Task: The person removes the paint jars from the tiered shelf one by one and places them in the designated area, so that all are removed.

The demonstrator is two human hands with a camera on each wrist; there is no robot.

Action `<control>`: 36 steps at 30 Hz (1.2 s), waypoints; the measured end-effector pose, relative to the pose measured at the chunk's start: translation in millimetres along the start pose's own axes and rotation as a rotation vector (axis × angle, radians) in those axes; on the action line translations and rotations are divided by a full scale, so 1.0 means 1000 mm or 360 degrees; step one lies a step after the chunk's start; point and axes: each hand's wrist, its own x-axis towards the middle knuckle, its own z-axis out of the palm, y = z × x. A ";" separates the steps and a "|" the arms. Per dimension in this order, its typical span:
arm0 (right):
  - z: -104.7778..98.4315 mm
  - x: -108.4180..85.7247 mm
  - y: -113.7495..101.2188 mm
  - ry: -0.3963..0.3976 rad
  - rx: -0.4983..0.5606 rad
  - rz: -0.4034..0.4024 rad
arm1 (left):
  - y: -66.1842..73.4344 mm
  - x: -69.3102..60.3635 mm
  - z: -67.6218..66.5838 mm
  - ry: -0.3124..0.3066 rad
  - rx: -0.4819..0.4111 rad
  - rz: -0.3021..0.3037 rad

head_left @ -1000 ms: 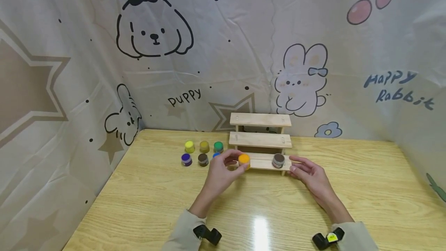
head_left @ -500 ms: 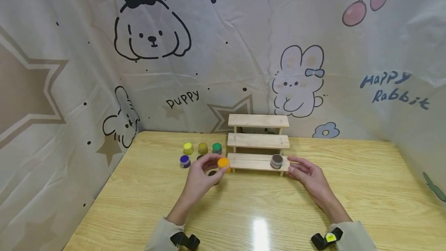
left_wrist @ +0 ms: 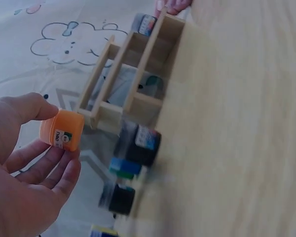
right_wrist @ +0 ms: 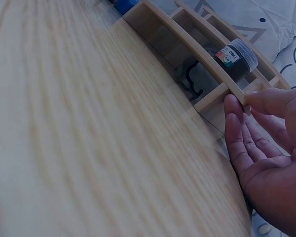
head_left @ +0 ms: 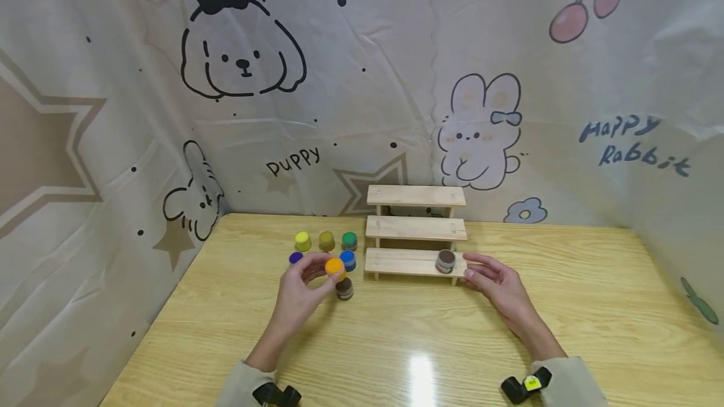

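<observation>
My left hand (head_left: 298, 294) pinches an orange paint jar (left_wrist: 64, 129) between thumb and fingers, above the table and left of the wooden tiered shelf (head_left: 415, 228). Just below that jar in the head view stands a dark brown paint jar (head_left: 344, 289), and a blue jar (head_left: 347, 260) is behind it. My right hand (head_left: 503, 284) grips the right end of the shelf's lowest step, thumb on top and fingers beneath, as the right wrist view shows. Another dark jar (right_wrist: 235, 60) with a clear base sits on that step near the right hand.
Yellow (head_left: 302, 241), olive (head_left: 326, 241) and green (head_left: 349, 241) jars form a back row on the wooden table (head_left: 351, 357). A purple jar (head_left: 296, 258) is partly behind the left hand. A printed curtain (head_left: 362, 112) hangs behind the table.
My left hand has carried the orange jar leftward, away from the shelf's lowest step. The blue jar and the near dark brown jar have come into view. The right hand keeps its grip.
</observation>
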 end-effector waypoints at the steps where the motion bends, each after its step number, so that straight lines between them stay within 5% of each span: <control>1: 0.000 0.000 0.000 0.0004 0.0004 0.0006 | -0.002 -0.001 -0.003 0.0009 0.0017 -0.0006; 12: 0.002 -0.001 -0.001 0.0020 -0.0035 0.0006 | -0.019 -0.003 -0.028 -0.0060 0.0127 -0.0076; 21: 0.003 -0.002 -0.002 0.0027 -0.0040 0.0017 | -0.029 -0.003 -0.033 -0.0112 0.0230 -0.0245; 36: 0.003 -0.001 -0.002 0.0000 -0.0027 0.0008 | -0.039 -0.002 -0.039 -0.0220 0.0279 -0.0295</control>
